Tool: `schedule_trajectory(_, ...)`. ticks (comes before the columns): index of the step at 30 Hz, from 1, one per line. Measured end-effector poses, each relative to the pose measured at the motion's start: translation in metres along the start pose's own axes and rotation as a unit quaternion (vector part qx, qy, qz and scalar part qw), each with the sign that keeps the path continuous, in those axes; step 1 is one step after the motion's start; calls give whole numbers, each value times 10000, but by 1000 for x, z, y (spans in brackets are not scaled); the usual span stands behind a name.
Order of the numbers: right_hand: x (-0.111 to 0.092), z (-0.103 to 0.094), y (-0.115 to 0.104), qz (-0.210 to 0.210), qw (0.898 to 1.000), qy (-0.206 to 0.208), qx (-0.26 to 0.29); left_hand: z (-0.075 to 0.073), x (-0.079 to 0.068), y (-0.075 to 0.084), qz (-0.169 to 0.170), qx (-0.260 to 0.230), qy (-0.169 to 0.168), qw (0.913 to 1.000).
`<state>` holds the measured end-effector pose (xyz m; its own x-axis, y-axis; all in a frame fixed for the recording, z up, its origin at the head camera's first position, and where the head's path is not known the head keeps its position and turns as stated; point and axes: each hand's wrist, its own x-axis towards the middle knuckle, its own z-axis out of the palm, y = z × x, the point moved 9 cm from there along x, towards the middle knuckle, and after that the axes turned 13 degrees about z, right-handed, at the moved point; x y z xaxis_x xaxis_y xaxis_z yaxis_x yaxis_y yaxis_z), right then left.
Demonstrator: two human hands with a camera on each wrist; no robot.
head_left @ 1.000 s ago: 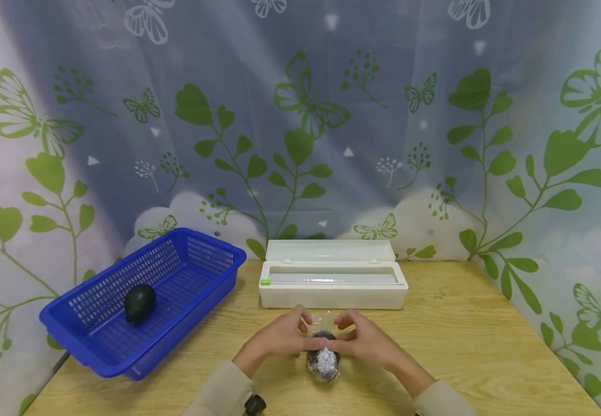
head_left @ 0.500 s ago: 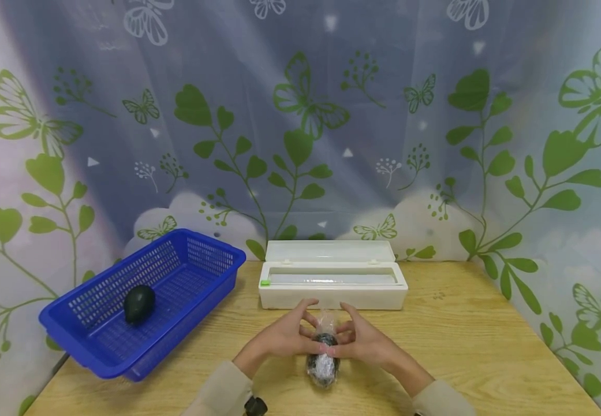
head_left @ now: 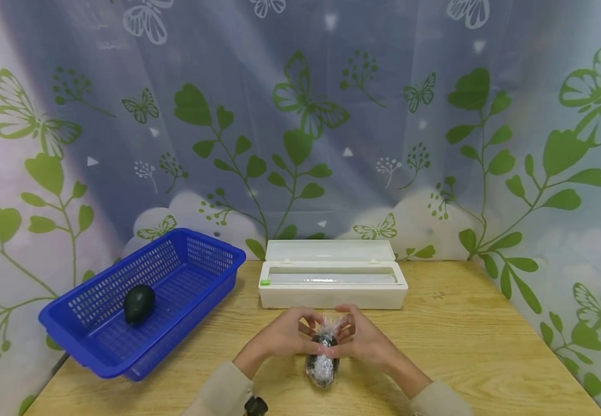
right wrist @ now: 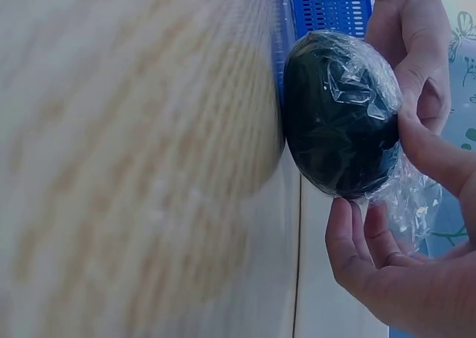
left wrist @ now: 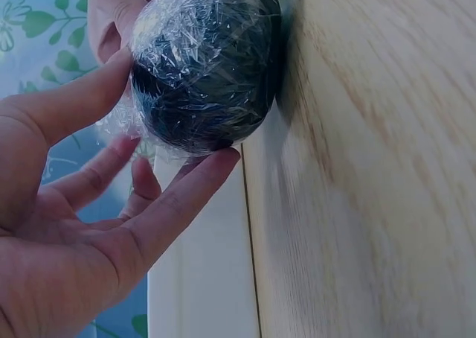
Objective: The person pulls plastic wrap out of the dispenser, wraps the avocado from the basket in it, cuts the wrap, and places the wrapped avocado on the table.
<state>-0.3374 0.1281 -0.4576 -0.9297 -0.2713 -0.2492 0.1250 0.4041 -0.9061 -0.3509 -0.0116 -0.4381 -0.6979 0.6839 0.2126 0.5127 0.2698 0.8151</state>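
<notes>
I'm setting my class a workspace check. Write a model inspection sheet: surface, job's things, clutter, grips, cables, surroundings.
Surface: wood-grain table.
Job's things: wrapped oval item, dark, with loose clear film at its far end; white box, lid open; blue basket holding a second dark oval item.
Clutter: black object at the left sleeve, cut off by the frame, unidentified.
Grips: left hand and right hand both hold the wrapped oval item between thumb and fingers.
Cables: nothing seen.
Surroundings: curtain printed with leaves and butterflies.
</notes>
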Motion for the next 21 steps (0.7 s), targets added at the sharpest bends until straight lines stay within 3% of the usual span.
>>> schedule_trajectory(5, -3, 0, -8, -285, 9991, 112, -309, 1, 2, 5, 392, -29, -60, 9992)
schedule_trajectory(9, -6, -1, -14, -548, 9961, 245, -650, 1, 1, 2, 324, -66, -76, 9994)
schedule_trajectory(13, -9, 0, -21, -967, 9895, 300, -1034, 5, -2, -4, 81, -593, -264, 9979)
schedule_trajectory(17, -12, 1, -24, -1229, 9853, -75, -1188, 9, -5, -8, -128, -992, -415, 9941)
schedule_trajectory(21, -13, 1, -20, -1014, 9872, -806, -926, 8, -5, -8, -194, -970, -364, 9944)
